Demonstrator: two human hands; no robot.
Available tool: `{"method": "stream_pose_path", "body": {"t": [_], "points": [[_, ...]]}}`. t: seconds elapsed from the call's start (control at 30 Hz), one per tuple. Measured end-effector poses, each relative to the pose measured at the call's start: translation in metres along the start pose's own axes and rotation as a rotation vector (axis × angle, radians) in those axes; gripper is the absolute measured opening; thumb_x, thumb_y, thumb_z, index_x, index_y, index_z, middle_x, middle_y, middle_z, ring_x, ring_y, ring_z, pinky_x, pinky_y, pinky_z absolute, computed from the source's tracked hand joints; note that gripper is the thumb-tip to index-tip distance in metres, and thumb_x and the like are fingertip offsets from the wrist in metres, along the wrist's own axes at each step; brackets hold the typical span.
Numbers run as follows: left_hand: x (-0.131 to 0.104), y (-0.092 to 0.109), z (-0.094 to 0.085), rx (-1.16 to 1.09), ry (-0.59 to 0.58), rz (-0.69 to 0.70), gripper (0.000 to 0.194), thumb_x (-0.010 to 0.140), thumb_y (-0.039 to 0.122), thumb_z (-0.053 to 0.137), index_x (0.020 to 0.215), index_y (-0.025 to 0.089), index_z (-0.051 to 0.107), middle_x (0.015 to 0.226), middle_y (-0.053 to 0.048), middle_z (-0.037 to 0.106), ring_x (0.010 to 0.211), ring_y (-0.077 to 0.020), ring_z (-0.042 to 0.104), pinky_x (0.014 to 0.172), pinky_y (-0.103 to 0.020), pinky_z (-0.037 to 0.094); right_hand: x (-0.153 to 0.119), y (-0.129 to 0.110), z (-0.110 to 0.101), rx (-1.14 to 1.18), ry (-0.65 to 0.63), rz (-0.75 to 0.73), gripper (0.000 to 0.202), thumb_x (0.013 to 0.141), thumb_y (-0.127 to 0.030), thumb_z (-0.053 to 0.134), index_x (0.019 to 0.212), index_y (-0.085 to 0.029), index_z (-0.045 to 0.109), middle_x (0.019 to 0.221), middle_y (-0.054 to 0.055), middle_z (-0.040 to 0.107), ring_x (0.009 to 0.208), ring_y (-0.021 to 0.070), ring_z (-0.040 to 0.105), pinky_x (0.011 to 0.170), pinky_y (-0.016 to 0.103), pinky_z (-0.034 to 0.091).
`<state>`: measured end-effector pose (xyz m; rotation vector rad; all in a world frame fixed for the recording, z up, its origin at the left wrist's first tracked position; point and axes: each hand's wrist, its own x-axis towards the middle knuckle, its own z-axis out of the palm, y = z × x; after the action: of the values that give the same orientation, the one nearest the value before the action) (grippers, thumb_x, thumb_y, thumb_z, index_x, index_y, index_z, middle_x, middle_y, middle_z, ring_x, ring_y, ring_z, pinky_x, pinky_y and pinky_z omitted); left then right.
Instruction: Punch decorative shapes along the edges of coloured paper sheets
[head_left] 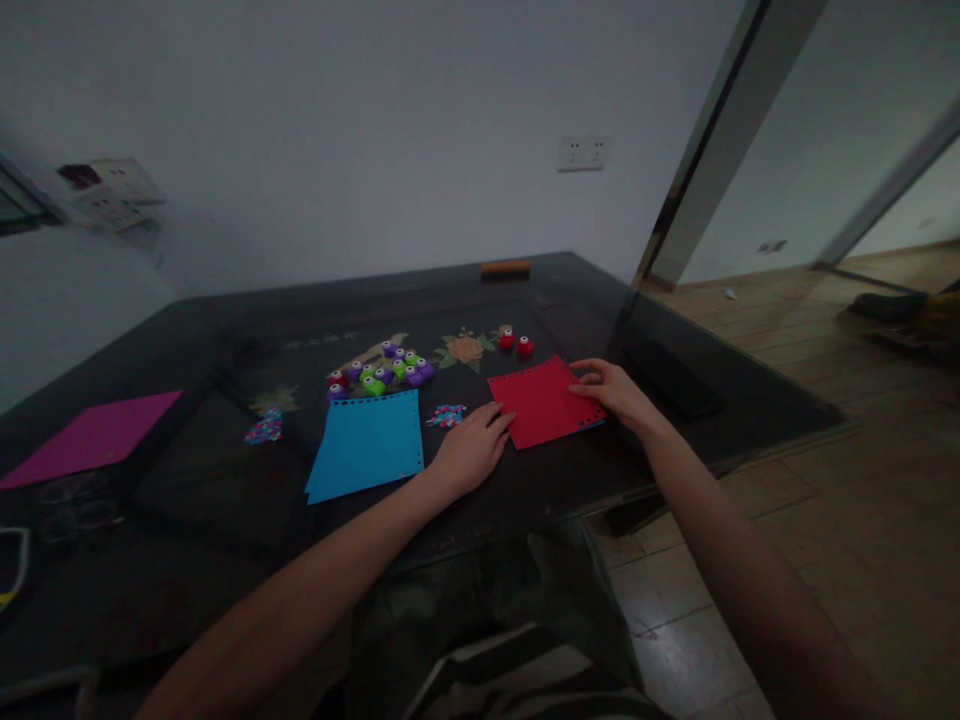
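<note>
1. My left hand (471,445) lies palm down, its fingers extended and close together, the tips touching the left side of the red sheet (541,402). It isn't gripping anything that I can make out.
2. My right hand (609,388) is at the red sheet's right side, thumb and forefinger bent a little apart over it; from my feed I cannot tell whether they pinch the paper.
3. That red sheet lies between my two hands, in the near part of the bench (525,490), right of the middle of its near edge. Holes run along its far side, and a sliver of blue shows beneath it at the near right.
4. Just left of my left hand I have a small heap of tiny coloured pieces (448,415), then some blue sheets (367,445), stacked slightly askew, also toward the near edge.
5. Beyond the blue sheets, toward the bench's middle, sits a cluster of purple, green and red figures (390,371) with eyes. Two red figures (525,347) stand apart, beyond the red sheet.
6. Farther left I see a second heap (265,428) of tiny pieces, and a magenta sheet (97,437) by the left edge.
7. A dark flat object (671,378) lies by the right edge; a brown bar (505,268) rests by the far edge, near the far right corner.
</note>
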<state>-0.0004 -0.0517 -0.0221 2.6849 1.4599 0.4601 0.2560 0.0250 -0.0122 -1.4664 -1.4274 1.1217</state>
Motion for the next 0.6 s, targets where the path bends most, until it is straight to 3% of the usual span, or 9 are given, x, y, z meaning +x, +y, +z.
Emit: {"method": "stream_pose_path", "body": {"t": [0.23,0.6], "points": [[-0.0003,-0.0002,0.0005,-0.01,0.011,0.008,0.037,0.092,0.024,0.04,0.127,0.016,0.052,0.134,-0.012,0.05,0.124,-0.022,0.046,0.103,-0.037,0.039,0.0016,0.001,-0.0004,-0.157,0.068,-0.075,0.035,0.067,-0.013,0.068,0.101,-0.016,0.06,0.064,-0.001,0.061,0.05,0.0094,0.052,0.048,0.02,0.04],[-0.0002,0.0011,-0.0005,-0.015,-0.003,-0.007,0.037,0.092,0.023,0.041,0.126,0.015,0.053,0.134,-0.014,0.05,0.124,-0.0232,0.047,0.103,-0.037,0.039,0.0056,0.0034,-0.0009,-0.166,0.046,-0.084,0.031,0.066,-0.009,0.067,0.096,-0.015,0.062,0.062,-0.002,0.06,0.05,0.0095,0.053,0.049,0.02,0.04]]}}
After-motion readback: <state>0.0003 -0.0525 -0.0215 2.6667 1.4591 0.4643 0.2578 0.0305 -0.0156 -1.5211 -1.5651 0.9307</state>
